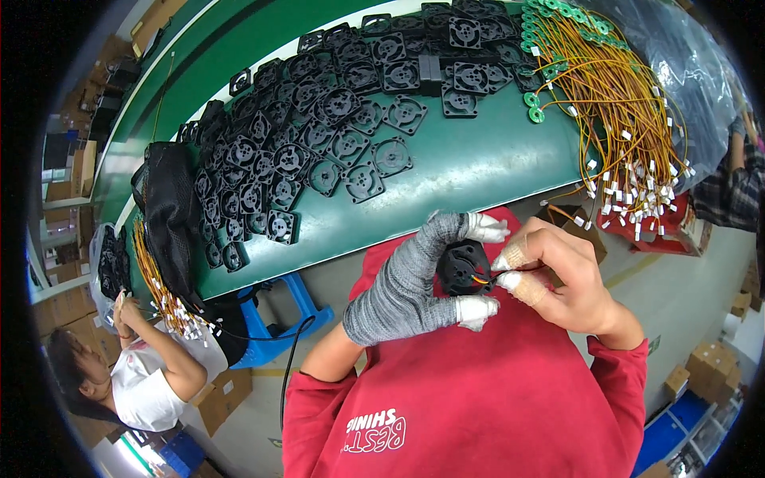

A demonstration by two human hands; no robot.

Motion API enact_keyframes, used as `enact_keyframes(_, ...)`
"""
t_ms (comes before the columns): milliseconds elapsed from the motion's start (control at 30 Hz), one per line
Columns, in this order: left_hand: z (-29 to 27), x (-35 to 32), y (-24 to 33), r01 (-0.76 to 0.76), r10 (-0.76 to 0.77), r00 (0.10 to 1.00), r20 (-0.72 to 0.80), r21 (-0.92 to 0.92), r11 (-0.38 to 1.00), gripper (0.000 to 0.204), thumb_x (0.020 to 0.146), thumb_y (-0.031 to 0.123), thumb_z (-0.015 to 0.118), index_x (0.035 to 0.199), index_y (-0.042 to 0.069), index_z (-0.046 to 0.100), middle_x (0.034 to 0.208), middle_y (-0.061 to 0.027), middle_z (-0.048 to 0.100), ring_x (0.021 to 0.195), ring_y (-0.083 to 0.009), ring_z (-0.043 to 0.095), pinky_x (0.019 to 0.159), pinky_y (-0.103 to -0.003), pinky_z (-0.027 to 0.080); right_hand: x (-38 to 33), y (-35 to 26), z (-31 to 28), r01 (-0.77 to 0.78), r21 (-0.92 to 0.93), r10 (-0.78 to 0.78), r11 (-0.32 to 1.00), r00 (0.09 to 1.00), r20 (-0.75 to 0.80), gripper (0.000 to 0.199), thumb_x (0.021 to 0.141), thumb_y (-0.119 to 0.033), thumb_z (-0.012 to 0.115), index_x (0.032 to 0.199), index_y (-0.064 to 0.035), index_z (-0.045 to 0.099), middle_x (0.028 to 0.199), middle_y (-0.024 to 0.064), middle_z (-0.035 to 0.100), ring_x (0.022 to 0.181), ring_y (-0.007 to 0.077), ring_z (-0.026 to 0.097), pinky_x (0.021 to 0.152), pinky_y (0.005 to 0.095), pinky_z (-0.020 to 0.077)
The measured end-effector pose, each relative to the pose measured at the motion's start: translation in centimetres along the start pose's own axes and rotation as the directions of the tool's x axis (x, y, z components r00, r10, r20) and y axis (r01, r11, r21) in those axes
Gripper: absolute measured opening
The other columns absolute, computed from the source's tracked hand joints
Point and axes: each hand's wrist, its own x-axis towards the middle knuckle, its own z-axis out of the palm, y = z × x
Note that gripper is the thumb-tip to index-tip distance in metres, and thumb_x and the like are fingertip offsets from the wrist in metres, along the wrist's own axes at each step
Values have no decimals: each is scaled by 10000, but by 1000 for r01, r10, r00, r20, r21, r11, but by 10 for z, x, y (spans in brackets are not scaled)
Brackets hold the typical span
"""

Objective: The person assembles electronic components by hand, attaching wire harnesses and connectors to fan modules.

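My left hand (408,280), in a grey knitted glove with white-wrapped fingertips, holds a square black fan housing (456,269) in front of my chest. Its thumb and fingers are closed round opposite edges of the housing. Bare apart from tape on the fingertips, my right hand (570,280) pinches thin wires (480,280) at the housing's right side. A short orange and red stretch of them shows against the black plastic. My right fingertips hide where the wires leave the housing.
Many black fan housings (339,103) lie heaped on the green table (486,171). Wire bundles with green rings and white plugs (637,119) hang over its right edge, beside a clear plastic bag (677,56). At left sit a person (151,374) and a blue stool (299,307).
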Motion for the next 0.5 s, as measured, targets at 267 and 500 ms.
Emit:
enact_keyframes(267,-6,-6,-5,282,-229,957,177,-390,877,597,683,123,739,1196,56,440,1111,-62,518,1024,-137,507,878,-292,418,-1,4,-3,55,37,-56,998,998,27,141,725,1,629,840,22,550,768,108,550,681,236,562,602,305,455)
enact_keyframes(500,-10,-2,3,261,-232,961,150,-217,940,427,703,66,710,1086,36,522,977,-58,583,894,-131,582,793,-274,477,-4,5,-6,-8,56,4,998,997,73,132,717,-27,637,823,16,571,746,98,562,649,192,553,558,276,441)
